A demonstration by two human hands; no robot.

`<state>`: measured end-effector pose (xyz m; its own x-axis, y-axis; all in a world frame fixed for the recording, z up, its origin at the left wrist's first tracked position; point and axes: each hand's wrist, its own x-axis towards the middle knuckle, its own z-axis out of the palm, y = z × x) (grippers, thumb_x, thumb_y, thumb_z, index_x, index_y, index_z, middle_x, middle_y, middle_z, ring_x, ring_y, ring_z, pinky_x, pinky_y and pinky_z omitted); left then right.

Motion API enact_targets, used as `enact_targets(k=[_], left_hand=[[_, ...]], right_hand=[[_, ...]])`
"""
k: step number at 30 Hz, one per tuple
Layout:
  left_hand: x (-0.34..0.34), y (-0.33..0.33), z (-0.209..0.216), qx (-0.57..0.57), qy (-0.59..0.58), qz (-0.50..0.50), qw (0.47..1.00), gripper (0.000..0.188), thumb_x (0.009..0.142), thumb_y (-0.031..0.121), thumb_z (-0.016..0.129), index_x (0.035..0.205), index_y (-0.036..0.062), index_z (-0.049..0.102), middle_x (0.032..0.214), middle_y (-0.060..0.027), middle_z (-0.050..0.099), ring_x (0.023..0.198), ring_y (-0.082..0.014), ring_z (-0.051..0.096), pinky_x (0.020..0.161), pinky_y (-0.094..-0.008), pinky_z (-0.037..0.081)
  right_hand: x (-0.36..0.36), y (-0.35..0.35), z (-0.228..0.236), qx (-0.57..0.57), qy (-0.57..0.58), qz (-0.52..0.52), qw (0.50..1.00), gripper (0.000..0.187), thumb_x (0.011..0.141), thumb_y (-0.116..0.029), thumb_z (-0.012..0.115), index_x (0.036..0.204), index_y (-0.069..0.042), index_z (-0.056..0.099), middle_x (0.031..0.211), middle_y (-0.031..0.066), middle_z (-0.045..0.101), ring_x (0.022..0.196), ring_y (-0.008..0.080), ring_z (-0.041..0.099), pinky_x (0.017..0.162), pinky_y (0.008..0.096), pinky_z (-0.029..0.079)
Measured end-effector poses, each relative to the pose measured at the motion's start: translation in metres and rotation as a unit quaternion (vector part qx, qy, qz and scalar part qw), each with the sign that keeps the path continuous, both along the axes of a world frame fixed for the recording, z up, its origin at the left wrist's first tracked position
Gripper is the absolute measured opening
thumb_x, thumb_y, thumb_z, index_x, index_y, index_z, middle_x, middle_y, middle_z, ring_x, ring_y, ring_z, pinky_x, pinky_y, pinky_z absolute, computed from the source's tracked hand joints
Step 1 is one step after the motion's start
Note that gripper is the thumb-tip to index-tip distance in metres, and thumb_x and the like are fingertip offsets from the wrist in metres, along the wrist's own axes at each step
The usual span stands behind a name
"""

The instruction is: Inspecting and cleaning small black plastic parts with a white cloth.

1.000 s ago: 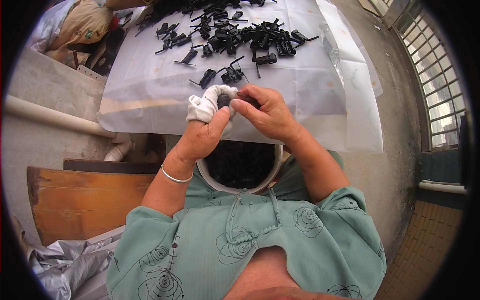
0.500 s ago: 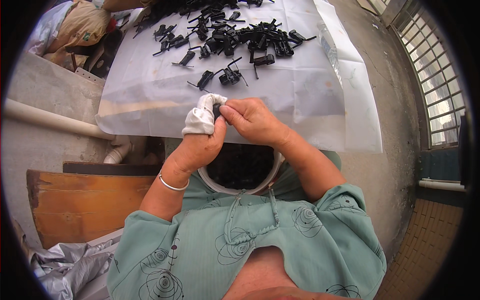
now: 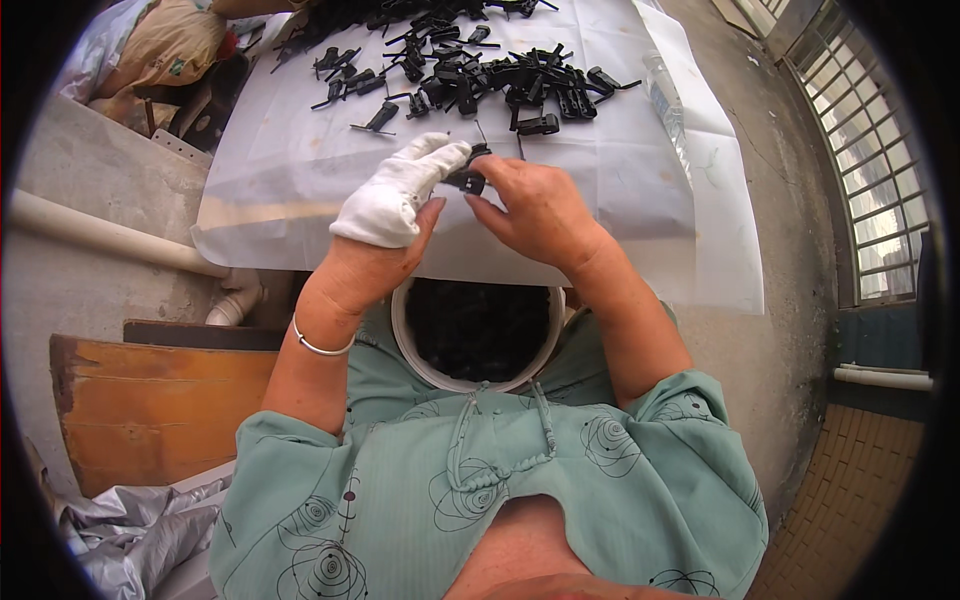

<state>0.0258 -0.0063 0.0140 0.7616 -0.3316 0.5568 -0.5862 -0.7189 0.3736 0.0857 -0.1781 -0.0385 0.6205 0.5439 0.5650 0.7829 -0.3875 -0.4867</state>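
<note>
My left hand (image 3: 385, 198) wears a white glove that leaves the thumb bare. Its fingers reach forward, nearly straight, with the thumb held apart, and they lie against a small black plastic part (image 3: 466, 181). From the other side my bare right hand (image 3: 540, 210) pinches this part between thumb and fingers, low over the near half of the sheeted table. A thin rod points up beside the fingertips. Some of the part is hidden by my fingers. Beyond lie a pile of similar black parts (image 3: 465, 80) with thin arms and a single part (image 3: 381, 117).
Below the table edge, between my knees, stands a white bucket (image 3: 403, 345) holding dark pieces. White sheeting (image 3: 620, 220) covers the table. A pale pipe (image 3: 110, 238) and a brown wooden board (image 3: 170, 405) are at the left. A barred window (image 3: 865, 160) stands at the right.
Both hands have moved forward over the table, from above the bucket's rim. My left fingers have straightened out of their curl. The two nearest parts on the sheet no longer show there.
</note>
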Motion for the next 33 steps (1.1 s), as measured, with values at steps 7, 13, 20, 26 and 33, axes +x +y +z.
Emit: enact_targets(k=[7,13,20,26,33], left_hand=[[-0.004,-0.004,-0.005,-0.156,0.224,-0.016,0.962,0.034,0.081,0.002,0.056,0.115,0.001,0.05,0.094,-0.012,0.061,0.083,-0.0209,0.06,0.075,-0.0273,0.048],[-0.007,-0.02,-0.026,-0.423,0.289,0.023,0.859,0.026,0.087,0.007,0.053,0.112,0.0018,0.05,0.078,-0.0009,0.057,0.056,-0.0038,0.048,0.046,-0.0176,0.039],[-0.019,-0.025,-0.023,-0.468,0.307,-0.037,0.828,0.029,0.085,0.004,0.054,0.113,0.0007,0.049,0.084,-0.0026,0.057,0.058,-0.0047,0.051,0.048,-0.0182,0.042],[-0.019,-0.03,-0.015,-0.43,0.303,0.044,0.849,0.03,0.084,0.003,0.054,0.113,-0.0024,0.05,0.087,-0.0043,0.058,0.059,-0.0053,0.051,0.05,-0.0203,0.045],[-0.021,-0.03,-0.028,-0.151,0.085,0.088,0.981,0.027,0.083,0.002,0.055,0.109,-0.0045,0.053,0.093,-0.007,0.06,0.084,-0.0132,0.057,0.076,-0.0262,0.047]], right_hand=[[-0.009,-0.01,0.014,0.123,0.14,0.061,0.981,0.029,0.073,-0.008,0.067,0.099,-0.005,0.056,0.059,0.0059,0.047,0.046,0.0196,0.044,0.044,0.0307,0.036],[-0.029,0.003,0.013,0.191,-0.053,0.126,0.972,0.02,0.073,-0.006,0.069,0.09,-0.005,0.059,0.058,-0.0018,0.043,0.049,0.0055,0.036,0.042,0.0235,0.03],[-0.02,0.002,0.008,0.252,0.34,0.071,0.903,0.014,0.084,-0.012,0.061,0.076,-0.002,0.055,0.06,-0.0008,0.05,0.054,0.0052,0.041,0.049,0.0222,0.035],[-0.016,-0.004,0.006,0.173,0.221,0.109,0.954,0.024,0.091,-0.016,0.051,0.073,0.0,0.054,0.059,0.001,0.047,0.056,0.008,0.04,0.051,0.0255,0.037],[-0.03,0.011,-0.004,0.214,0.29,0.064,0.931,0.025,0.091,-0.015,0.051,0.071,0.0,0.054,0.059,0.0015,0.047,0.056,0.0073,0.038,0.05,0.0257,0.036]])
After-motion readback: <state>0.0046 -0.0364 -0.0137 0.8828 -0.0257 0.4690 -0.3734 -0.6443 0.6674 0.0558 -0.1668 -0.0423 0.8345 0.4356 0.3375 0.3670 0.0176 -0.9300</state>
